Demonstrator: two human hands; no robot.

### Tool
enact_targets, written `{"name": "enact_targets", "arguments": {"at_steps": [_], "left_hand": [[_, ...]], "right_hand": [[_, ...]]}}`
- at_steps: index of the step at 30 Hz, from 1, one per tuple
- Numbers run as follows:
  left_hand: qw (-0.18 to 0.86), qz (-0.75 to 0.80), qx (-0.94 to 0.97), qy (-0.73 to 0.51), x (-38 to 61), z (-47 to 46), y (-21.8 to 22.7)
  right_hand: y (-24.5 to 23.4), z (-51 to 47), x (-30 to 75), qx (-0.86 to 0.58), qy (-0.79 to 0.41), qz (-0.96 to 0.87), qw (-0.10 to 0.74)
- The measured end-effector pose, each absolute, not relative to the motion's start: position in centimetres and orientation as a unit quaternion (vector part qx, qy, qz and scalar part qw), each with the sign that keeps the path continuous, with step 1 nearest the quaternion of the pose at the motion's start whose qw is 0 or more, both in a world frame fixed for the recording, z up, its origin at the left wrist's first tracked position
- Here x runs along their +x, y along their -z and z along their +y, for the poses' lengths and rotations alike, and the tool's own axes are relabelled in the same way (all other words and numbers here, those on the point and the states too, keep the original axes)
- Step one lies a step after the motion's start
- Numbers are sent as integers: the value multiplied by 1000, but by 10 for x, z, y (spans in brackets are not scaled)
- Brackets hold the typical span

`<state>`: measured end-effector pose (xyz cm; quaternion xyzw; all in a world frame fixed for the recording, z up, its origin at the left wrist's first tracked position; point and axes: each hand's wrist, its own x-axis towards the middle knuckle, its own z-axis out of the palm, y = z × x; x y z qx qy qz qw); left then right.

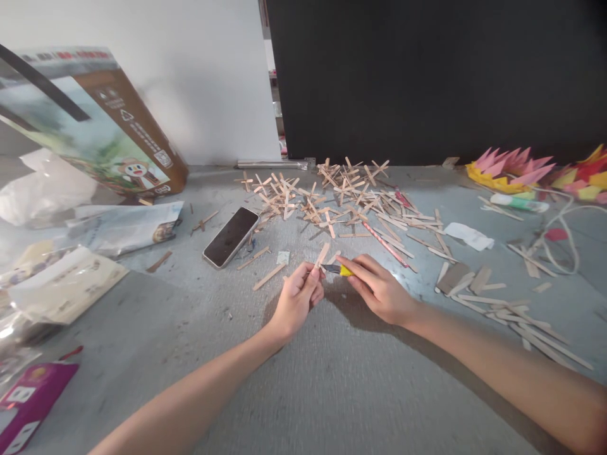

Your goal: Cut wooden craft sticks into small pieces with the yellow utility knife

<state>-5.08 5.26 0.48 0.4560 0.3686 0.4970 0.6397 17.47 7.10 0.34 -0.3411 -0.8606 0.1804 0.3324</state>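
My left hand [300,296] pinches a wooden craft stick [323,253] that points up and away. In my right hand [377,285] is a yellow utility knife [345,271], its grey blade [332,268] reaching left to the stick beside my left fingertips. Most of the knife's handle is hidden under my right fingers. A second pale stick piece shows just behind the blade, and I cannot tell whether it is joined to the first. Loose craft sticks [269,277] lie on the grey table just left of my left hand.
Beyond my hands lies a heap of crossed sticks [327,199]. A phone [231,237] rests left of it. Loose sticks [531,325] and paper flowers [509,169] are on the right. A large printed bag [128,139] and plastic packets [128,227] fill the left.
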Motion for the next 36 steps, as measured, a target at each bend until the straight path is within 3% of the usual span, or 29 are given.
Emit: {"name": "enact_targets", "arguments": {"at_steps": [14,36], "left_hand": [[663,361,532,-384,-58,52,1],[685,354,517,-372,-57,53,-2]], "right_hand": [[0,77,176,-335,-187,-861,334],[-8,75,179,-322,-200,-844,379]]}}
